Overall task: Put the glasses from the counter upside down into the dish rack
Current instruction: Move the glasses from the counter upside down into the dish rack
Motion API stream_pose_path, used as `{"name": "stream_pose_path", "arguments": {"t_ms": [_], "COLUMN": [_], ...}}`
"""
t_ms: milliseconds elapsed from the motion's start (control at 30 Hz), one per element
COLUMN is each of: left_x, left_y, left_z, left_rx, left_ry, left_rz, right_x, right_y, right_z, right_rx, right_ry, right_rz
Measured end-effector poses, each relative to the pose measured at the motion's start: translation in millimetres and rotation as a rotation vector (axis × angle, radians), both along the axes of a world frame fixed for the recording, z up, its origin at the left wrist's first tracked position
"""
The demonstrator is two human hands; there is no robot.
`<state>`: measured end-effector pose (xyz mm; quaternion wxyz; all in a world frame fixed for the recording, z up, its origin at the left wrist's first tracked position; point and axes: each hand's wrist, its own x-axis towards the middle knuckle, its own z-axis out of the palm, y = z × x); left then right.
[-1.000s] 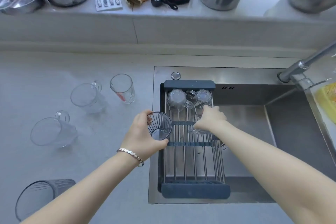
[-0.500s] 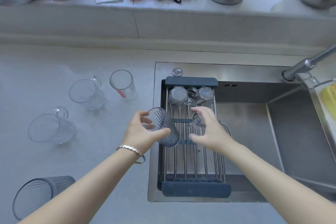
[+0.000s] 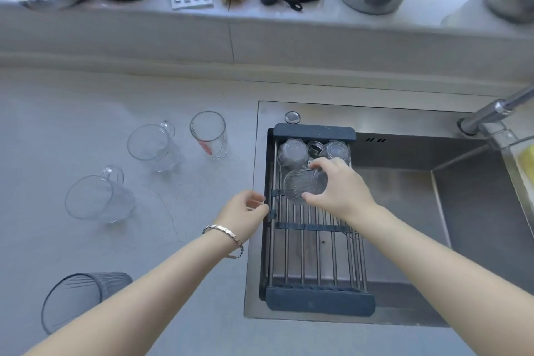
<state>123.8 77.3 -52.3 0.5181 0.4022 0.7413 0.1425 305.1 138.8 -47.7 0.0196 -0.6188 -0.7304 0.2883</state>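
Steel bars of the dish rack point(image 3: 318, 254) take our ribbed glass point(image 3: 304, 186), base up, behind two upturned ones. Our right hand point(image 3: 341, 191) grips it; we seat the rim flat before letting go. Our left hand point(image 3: 245, 211) hangs loose, empty.

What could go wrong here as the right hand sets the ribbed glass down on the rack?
1. The ribbed glass in the right hand sits right beside two upturned glasses at the dish rack's far end; it may knock them.
2. Its rim may land unevenly on the rack bars and tip.
3. The left hand is empty and could catch the rack's edge when reaching back to the counter.
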Motion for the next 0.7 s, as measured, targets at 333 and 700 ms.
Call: {"name": "stream_pose_path", "arguments": {"t_ms": [333,700], "left_x": [-47,-67], "left_y": [-19,-28], "left_z": [-5,-5], "left_rx": [0.031,0.094], "left_ry": [0.095,0.165], "left_rz": [-0.02,-0.05], "right_x": [-44,-49], "right_y": [21,9], "right_z": [-41,-21], "right_rx": [-0.067,0.07], "right_ry": [-0.361,-0.311], "right_rz": [0.152,0.13]}}
